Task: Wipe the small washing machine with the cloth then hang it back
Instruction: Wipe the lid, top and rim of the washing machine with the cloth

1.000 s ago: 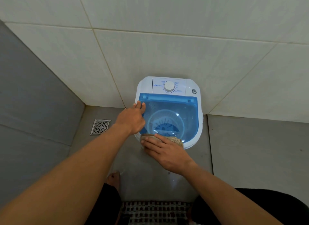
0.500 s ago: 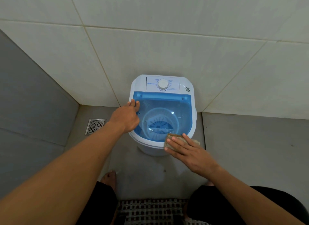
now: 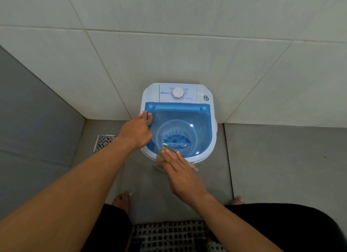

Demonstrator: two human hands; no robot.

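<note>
Head view: small washing machine (image 3: 178, 120) is seen from above, parked on the floor against the tiled wall, blue see-through lid (image 3: 187, 124) closed.
Cloth spot: brownish cloth (image 3: 165, 154) is pressed flat on the front-left rim of the machine, one corner poking out toward the front-right from under the palm.
Right hand: right hand (image 3: 180, 174) is laid flat over the cloth, fingers stretched out and pointed toward the lid, so it's pinned down rather than balled up.
Left hand: left hand (image 3: 138, 132) is released, nothing in it, fingertips rested on the lid's left edge to steady the machine.
Key relation: unwiped lid and control panel (image 3: 178, 94) lie ahead of and to the right of the cloth hand; the right hand is the closer one for that sweep, probably.
Cloth axis: long side appears slanted, back-left to front-right.
Versus half a second ago: cloth and right hand have been slid from the front-right corner over to the front-left; left hand has hardly been moved.
Hanging back: not started yet, by the look of it.
</note>
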